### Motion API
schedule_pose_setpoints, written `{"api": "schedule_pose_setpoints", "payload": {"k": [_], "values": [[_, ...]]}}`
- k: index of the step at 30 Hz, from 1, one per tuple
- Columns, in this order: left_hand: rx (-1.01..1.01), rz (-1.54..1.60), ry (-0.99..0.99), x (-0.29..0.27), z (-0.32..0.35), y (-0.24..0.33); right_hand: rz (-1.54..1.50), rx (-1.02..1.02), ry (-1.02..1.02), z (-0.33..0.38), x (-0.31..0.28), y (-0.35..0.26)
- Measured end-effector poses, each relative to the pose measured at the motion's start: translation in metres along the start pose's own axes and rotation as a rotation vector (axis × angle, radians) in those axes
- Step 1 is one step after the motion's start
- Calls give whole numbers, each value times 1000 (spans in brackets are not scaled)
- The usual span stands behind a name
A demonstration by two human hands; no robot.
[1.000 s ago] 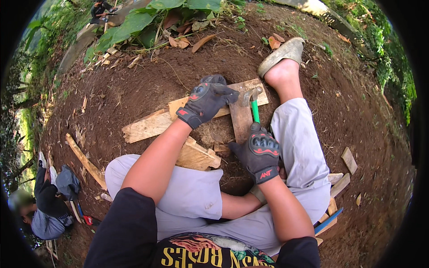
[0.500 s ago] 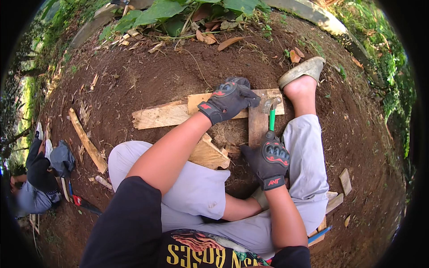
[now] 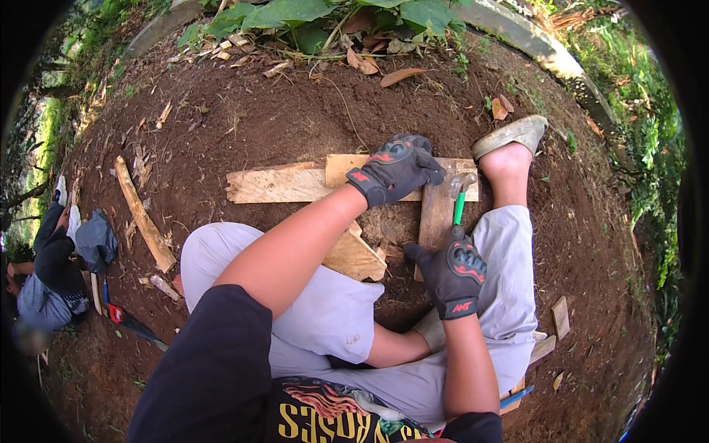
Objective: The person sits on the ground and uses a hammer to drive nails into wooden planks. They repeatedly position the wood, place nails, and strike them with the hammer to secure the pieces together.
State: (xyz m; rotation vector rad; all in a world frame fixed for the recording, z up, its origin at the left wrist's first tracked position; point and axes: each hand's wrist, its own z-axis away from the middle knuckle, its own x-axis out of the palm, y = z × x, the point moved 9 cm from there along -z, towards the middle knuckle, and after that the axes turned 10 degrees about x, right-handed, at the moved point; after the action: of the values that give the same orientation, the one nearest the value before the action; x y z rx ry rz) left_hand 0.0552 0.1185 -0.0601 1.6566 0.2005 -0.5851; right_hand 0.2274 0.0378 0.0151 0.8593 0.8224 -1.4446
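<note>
My right hand [image 3: 459,272], in a black glove with red marks, is wrapped round the green handle of a hammer [image 3: 459,210]. Its metal head rests on or just over the joint of two boards. Closed beside that head is my gloved left hand [image 3: 401,168], pressed on the wood; whatever its fingertips pinch is hidden. Under both, a narrow brown plank [image 3: 436,215] points toward me and meets a pale crosswise board [image 3: 337,170]. A longer rough plank [image 3: 277,184] extends to the left.
A split wood block [image 3: 354,255] lies between my legs. To the left are a debarked stick [image 3: 144,214], a red-handled saw [image 3: 133,323] and another person [image 3: 55,277] on the ground. Wood scraps [image 3: 560,317] lie at right; leafy plants [image 3: 288,18] grow at the far side.
The whole view has shifted a little, so the boards and hands appear slightly further right and lower. Both hands keep nearly the same pose, the hammer still by the left fingers.
</note>
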Motion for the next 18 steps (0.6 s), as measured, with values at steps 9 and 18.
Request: {"api": "schedule_pose_setpoints", "payload": {"k": [9,18], "values": [[-26,-36,11,-7,1,9,-125,-73,204,-15,-21,33],[23,-100,-77,10,-7,16,-298,30,69,-31,7,61]]}}
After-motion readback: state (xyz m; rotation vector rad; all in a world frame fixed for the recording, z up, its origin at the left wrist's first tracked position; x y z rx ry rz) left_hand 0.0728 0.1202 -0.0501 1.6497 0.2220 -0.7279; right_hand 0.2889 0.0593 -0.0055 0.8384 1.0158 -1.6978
